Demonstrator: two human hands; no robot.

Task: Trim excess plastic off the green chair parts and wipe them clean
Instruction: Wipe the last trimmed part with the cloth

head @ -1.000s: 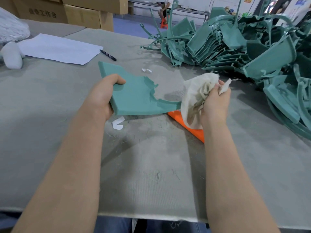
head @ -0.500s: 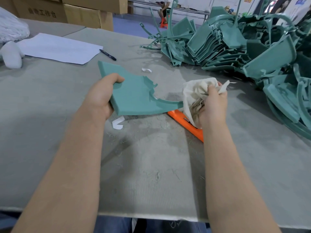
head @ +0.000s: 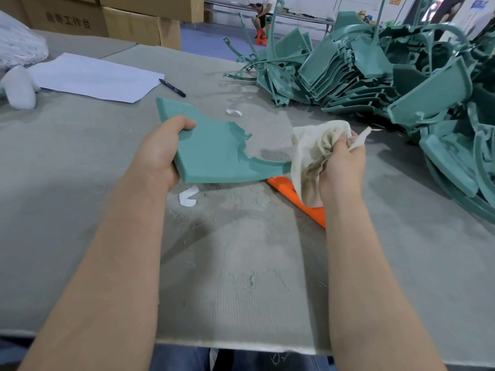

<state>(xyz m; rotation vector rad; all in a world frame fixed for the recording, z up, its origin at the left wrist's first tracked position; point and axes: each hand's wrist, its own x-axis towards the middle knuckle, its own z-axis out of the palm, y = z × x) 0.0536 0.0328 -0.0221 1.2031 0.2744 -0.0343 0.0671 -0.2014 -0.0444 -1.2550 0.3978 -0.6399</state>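
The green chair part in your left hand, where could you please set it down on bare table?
Widest free patch: near table between the forearms, this side of the white scrap and orange tool. Another lies left of the left hand, nearer than the paper sheet. The pile of green parts crowds the far right.

Matt plastic chair part, rough cloth

- Two hands: left hand, right hand
- One green chair part by itself
- One cloth
- One orange tool
- One pen
- One sheet of paper
- Two white scraps
- One big pile of green parts, too many to count
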